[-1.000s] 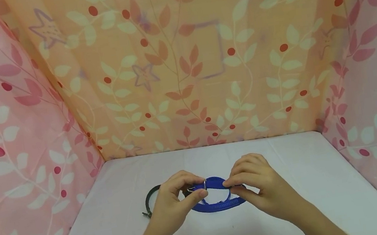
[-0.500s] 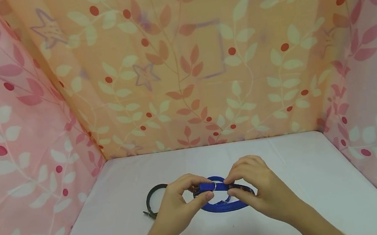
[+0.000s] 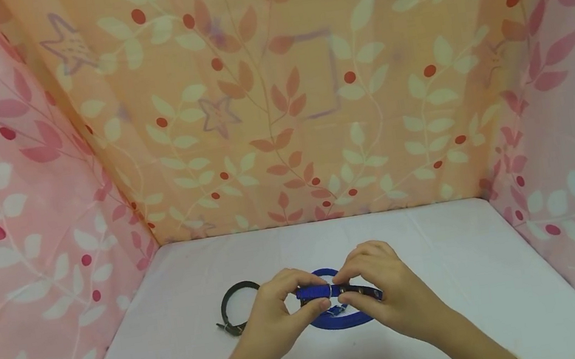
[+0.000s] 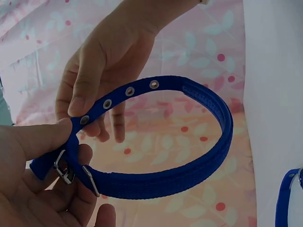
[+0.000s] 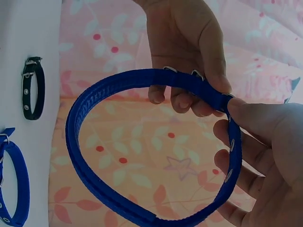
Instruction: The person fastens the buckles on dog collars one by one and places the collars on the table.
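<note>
A blue pet collar [image 3: 312,292], bent into a loop, is held between both hands over the table. My left hand [image 3: 279,315] pinches it near the silver buckle [image 4: 64,166] and D-ring [image 4: 91,181]. Thumb and fingers of my right hand [image 3: 388,291] pinch the strap where metal eyelets [image 4: 130,91] run along it. Both hands' fingertips are close together in the right wrist view, at the part by the buckle. The padded part of the loop [image 5: 78,127] hangs free of the fingers.
On the white table [image 3: 425,338], a second blue collar [image 3: 324,272] lies behind the held one. Left of it lies a dark collar [image 3: 226,304] with its buckle fastened. Leaf-patterned curtains [image 3: 267,115] enclose the table's back and sides.
Both hands have come closer together, the left moving right and slightly down. The held collar has turned, so the eyelet strap by the right hand shows darker and edge-on.
</note>
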Demonstrator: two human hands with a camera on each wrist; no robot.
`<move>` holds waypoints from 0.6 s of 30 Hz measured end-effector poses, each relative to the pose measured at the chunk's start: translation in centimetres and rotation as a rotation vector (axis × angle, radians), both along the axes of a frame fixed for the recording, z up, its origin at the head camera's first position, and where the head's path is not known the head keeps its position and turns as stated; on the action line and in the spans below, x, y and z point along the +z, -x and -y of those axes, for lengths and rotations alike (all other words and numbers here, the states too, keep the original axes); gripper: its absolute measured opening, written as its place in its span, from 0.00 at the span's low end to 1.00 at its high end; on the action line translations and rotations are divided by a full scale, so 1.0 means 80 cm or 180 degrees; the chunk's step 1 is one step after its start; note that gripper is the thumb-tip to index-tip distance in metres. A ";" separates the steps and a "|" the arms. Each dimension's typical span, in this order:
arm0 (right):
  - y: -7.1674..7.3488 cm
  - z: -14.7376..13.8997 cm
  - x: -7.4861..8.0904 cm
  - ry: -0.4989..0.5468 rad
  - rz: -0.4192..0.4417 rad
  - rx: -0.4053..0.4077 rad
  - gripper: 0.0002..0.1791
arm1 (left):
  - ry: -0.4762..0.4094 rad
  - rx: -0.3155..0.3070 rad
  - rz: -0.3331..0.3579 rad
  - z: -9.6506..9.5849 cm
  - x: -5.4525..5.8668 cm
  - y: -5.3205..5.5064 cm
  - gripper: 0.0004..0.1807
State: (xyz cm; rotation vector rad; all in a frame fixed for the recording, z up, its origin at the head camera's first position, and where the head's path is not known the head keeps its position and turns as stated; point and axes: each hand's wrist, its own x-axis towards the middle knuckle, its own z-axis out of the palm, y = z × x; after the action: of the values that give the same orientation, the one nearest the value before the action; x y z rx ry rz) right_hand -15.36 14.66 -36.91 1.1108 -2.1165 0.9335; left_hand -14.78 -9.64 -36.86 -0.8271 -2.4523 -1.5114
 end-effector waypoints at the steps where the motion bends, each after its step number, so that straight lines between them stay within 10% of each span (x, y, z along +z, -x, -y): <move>1: -0.001 0.000 0.000 -0.0005 -0.0011 -0.0006 0.12 | 0.0025 0.0003 0.0033 -0.001 -0.001 0.000 0.10; 18: -0.001 0.001 -0.001 0.0312 0.0265 -0.0028 0.18 | 0.0034 0.0399 -0.0069 0.010 0.009 -0.003 0.11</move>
State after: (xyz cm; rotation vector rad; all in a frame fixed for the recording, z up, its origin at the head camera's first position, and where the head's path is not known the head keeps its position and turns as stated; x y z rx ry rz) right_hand -15.30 14.54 -36.98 1.0295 -2.1152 1.0843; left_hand -14.53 -10.41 -36.12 -0.6742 -2.4484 -1.4397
